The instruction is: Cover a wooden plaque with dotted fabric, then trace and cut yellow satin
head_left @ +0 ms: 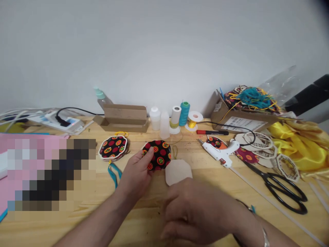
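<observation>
My left hand (138, 171) grips an octagonal panel covered in black fabric (158, 155) with red and orange flower prints, its thumb lying on the front. Just right of it lies a plain beige octagonal panel (178, 172), with a thin gold cord loop (175, 151) at its top edge. My right hand (189, 209) is in front of the beige panel and overlaps its lower edge. Its fingers are curled in and slightly blurred; whatever they may hold is hidden. A stack of similar printed panels (113, 148) with a teal ribbon (114, 175) sits to the left.
A white hot glue gun (221, 152), black scissors (280, 187), cut-out wooden frames (259, 144) and yellow satin (298, 144) occupy the right. Along the wall stand an open cardboard box (125, 118), white bottles (155, 118), a teal thread spool (184, 114) and a filled carton (241, 116).
</observation>
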The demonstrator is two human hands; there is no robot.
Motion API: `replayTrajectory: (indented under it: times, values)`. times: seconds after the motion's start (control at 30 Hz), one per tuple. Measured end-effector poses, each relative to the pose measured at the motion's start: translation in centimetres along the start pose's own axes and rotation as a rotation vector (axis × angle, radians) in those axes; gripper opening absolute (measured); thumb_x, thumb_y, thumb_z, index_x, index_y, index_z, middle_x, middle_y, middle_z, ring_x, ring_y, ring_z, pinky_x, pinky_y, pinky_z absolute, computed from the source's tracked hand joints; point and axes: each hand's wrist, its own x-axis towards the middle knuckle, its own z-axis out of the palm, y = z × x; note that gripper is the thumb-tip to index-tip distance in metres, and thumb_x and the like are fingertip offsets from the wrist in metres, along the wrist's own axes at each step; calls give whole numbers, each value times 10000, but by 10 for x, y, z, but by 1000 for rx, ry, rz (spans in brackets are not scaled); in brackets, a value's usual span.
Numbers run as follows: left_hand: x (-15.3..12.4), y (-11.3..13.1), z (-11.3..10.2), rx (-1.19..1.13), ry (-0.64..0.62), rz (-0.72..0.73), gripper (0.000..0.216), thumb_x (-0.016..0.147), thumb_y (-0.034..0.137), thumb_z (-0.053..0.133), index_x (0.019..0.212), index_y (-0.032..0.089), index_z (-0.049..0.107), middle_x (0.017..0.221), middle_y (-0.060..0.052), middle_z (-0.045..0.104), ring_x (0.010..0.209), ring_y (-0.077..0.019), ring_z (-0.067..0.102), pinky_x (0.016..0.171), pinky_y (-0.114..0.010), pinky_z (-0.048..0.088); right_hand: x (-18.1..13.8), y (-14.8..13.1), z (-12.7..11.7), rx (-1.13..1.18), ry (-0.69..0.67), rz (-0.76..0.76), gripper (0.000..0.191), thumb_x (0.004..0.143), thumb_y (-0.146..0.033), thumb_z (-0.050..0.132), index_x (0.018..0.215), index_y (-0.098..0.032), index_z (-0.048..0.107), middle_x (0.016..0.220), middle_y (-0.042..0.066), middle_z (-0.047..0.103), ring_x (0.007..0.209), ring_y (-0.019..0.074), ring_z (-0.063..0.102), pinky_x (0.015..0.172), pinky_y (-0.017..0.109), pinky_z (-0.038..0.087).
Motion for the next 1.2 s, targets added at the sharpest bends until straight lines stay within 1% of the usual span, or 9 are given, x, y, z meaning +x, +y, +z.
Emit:
replayTrajectory:
  times: [0.07,0.17,0.27,0.33,0.43,0.63,0.77,0.93,1.2]
  values:
    - [0,2,1,-35,14,41,173,741,247,724,870,132,718,783,-60,755,670,-150,687,574,-203,530,3,2,3,44,42,186,187,860,-157,558,694,-191,638,646,-35,618,579,87,507,530,210,345]
    - [-4,0,2,-50,-39,64,194,752,274,723,894,141,719,815,-55,756,710,-156,692,627,-219,546,10,17,7,246,345,540,208,869,-298,562,733,-183,669,578,-36,589,511,89,481,497,210,349]
    - [-10,-3,4,-37,-126,39,234,736,303,741,923,163,725,837,-46,756,762,-165,694,704,-243,554,14,31,9,410,545,703,252,800,-387,633,669,-171,622,523,-49,536,454,85,444,451,210,320]
    - [-12,-4,3,-11,-185,22,241,714,315,758,905,170,734,838,-46,754,778,-172,691,732,-258,552,15,35,10,374,579,703,248,791,-323,633,606,-172,565,508,-52,512,458,84,439,455,208,304]
    - [-14,-3,0,138,-238,11,260,696,337,767,899,177,739,846,-49,756,762,-181,685,716,-278,550,12,35,7,240,514,632,235,817,-256,592,601,-171,554,534,-44,533,499,87,452,481,206,291]
    - [-12,0,-4,652,-139,109,190,645,284,789,813,203,753,754,12,757,680,-145,665,637,-216,525,5,33,3,25,386,531,209,824,-184,582,616,-170,566,550,-46,538,535,85,440,512,206,272]
    - [-13,-2,-2,617,-66,71,121,675,284,757,762,200,746,696,23,752,630,-134,670,586,-198,527,6,35,5,37,417,559,177,829,-177,572,655,-177,606,578,-36,582,555,92,485,545,209,307]
    - [-12,-5,-3,526,-88,58,160,683,312,754,795,199,744,744,9,764,672,-144,690,641,-215,551,7,35,8,74,456,592,185,837,-144,515,697,-186,628,536,-40,563,523,95,502,548,214,325]
    - [-14,-6,-3,773,7,298,126,672,306,738,762,221,757,650,35,740,588,-119,639,539,-171,499,13,32,9,84,531,669,230,819,-191,518,601,-183,591,490,-38,538,472,96,468,493,222,276]
